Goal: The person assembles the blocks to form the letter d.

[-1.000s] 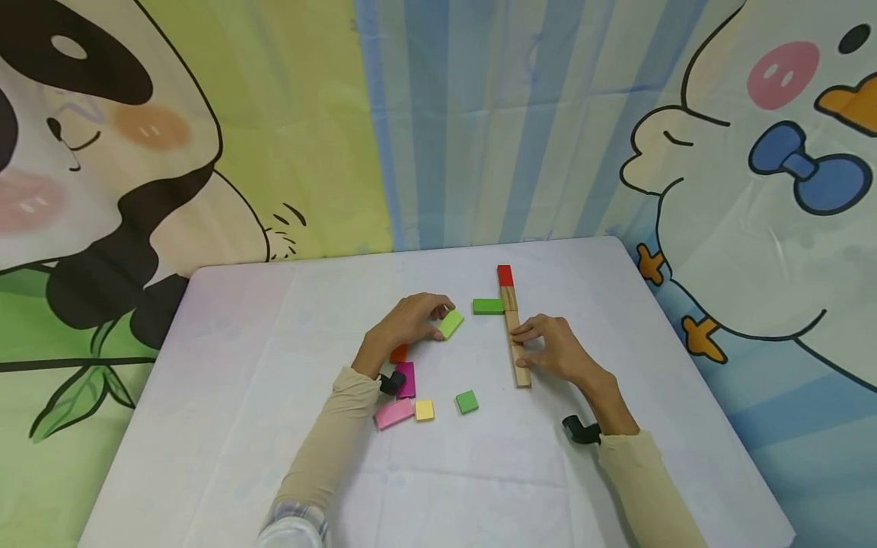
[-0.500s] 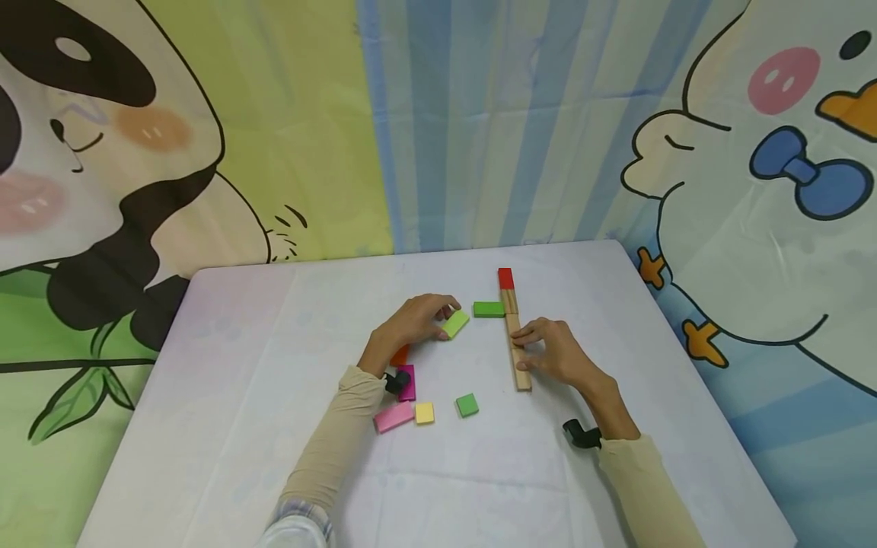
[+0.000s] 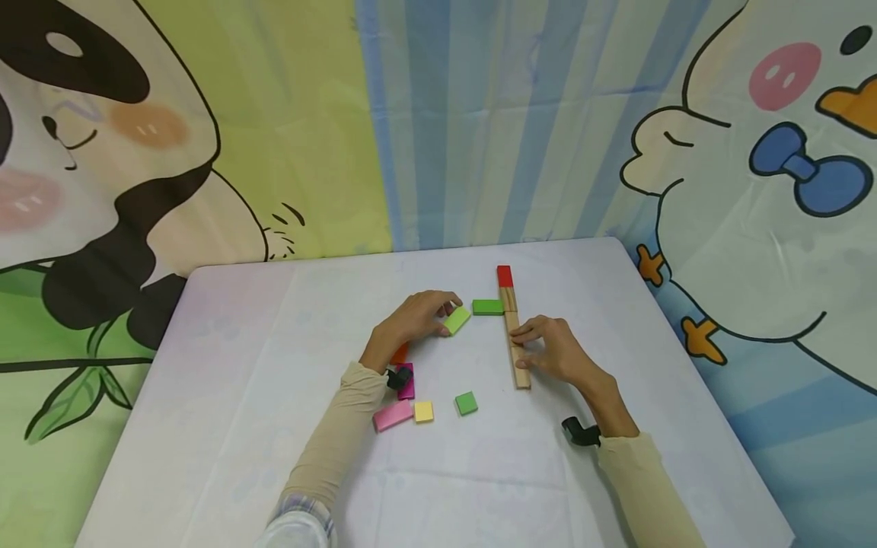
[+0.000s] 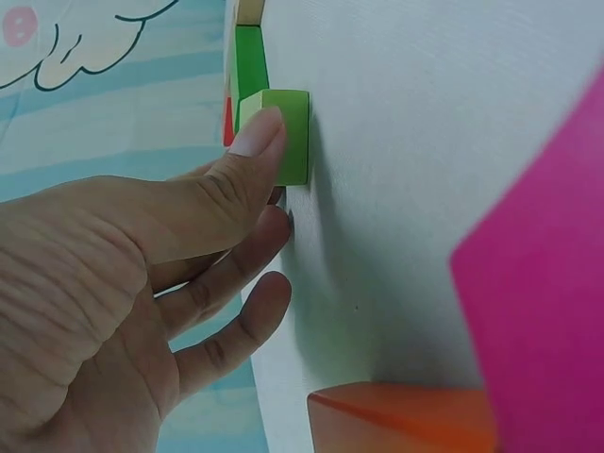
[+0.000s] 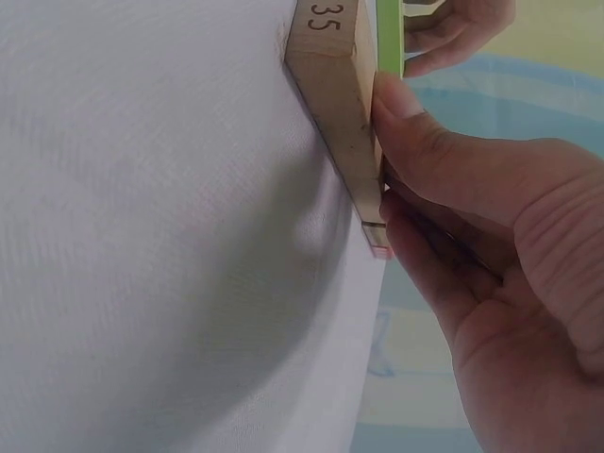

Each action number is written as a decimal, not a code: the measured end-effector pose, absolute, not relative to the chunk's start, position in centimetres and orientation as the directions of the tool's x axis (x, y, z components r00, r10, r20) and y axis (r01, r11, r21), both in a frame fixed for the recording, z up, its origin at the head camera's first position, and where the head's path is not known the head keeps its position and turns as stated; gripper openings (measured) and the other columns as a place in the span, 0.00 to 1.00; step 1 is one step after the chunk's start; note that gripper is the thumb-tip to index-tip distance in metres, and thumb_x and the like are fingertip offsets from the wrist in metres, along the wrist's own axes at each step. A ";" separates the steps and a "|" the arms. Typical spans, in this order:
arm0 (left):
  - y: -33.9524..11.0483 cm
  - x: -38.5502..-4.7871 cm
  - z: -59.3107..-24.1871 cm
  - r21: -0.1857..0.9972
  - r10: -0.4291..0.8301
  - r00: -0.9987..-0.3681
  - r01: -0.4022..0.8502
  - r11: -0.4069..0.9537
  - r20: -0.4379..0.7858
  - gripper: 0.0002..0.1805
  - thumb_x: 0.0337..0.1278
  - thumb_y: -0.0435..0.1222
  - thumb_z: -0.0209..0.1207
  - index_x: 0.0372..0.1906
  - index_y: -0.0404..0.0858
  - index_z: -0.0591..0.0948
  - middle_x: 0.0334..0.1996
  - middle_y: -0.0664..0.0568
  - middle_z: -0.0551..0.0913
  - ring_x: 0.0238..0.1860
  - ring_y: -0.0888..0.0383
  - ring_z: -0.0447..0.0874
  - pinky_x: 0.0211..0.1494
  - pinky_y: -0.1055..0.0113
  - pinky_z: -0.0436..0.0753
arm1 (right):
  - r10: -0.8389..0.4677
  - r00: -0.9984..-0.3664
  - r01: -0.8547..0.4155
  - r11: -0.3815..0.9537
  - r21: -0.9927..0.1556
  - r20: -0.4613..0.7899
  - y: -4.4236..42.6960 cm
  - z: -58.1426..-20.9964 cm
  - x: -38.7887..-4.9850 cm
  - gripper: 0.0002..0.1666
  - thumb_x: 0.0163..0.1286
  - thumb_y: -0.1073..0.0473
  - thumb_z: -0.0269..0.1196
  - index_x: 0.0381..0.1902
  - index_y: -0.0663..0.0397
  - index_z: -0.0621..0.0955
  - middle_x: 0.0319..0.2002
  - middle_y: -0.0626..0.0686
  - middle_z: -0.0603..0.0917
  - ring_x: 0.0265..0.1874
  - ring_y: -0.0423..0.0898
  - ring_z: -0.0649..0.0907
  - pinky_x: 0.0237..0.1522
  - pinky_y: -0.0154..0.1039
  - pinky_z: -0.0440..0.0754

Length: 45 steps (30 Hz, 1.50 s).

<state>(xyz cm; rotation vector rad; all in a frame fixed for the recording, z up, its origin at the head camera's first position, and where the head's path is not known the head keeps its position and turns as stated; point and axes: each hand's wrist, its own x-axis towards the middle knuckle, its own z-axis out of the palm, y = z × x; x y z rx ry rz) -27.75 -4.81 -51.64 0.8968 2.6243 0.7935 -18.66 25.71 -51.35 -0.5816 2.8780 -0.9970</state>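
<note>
My left hand (image 3: 414, 316) pinches a light green block (image 3: 457, 320) between thumb and fingers; the left wrist view shows the thumb (image 4: 241, 170) on its near face. Just beyond it lies a darker green block (image 3: 488, 307), its right end against a row of plain wooden blocks (image 3: 514, 335) tipped by a red block (image 3: 504, 276). My right hand (image 3: 551, 350) rests its thumb and fingertips along the nearer part of that row. In the right wrist view, a wooden block (image 5: 340, 104) bears the number 35. Whether the light green block touches the table cannot be told.
Nearer me lie a magenta block (image 3: 406, 382), a pink block (image 3: 393, 416), a yellow block (image 3: 423, 412) and a small green block (image 3: 466, 403). An orange block (image 3: 400, 354) is partly hidden by my left wrist. A printed cloth (image 3: 466, 129) hangs behind the white table (image 3: 274, 365).
My left hand has moved slightly right and away from me, bringing the light green block closer to the darker green one. My right hand stays on the wooden row.
</note>
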 end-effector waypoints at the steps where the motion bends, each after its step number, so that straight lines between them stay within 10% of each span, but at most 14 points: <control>1: -4.8 -27.8 -51.6 0.570 0.629 -0.775 0.491 0.659 -0.059 0.31 0.61 0.34 0.78 0.69 0.42 0.83 0.55 0.49 0.90 0.57 0.51 0.86 0.67 0.51 0.82 | -0.359 -0.930 -0.332 0.724 -0.605 0.080 25.7 -51.3 -18.7 0.25 0.53 0.70 0.85 0.51 0.65 0.92 0.56 0.58 0.93 0.63 0.64 0.86 0.70 0.64 0.80; 45: -8.6 -26.5 -50.7 0.599 0.547 -0.836 0.416 0.684 -0.045 0.26 0.64 0.40 0.77 0.66 0.41 0.86 0.54 0.48 0.90 0.57 0.50 0.87 0.66 0.50 0.83 | -0.353 -0.933 -0.318 0.722 -0.614 0.068 25.7 -51.2 -18.6 0.26 0.53 0.70 0.85 0.52 0.65 0.92 0.57 0.59 0.92 0.64 0.65 0.86 0.71 0.65 0.79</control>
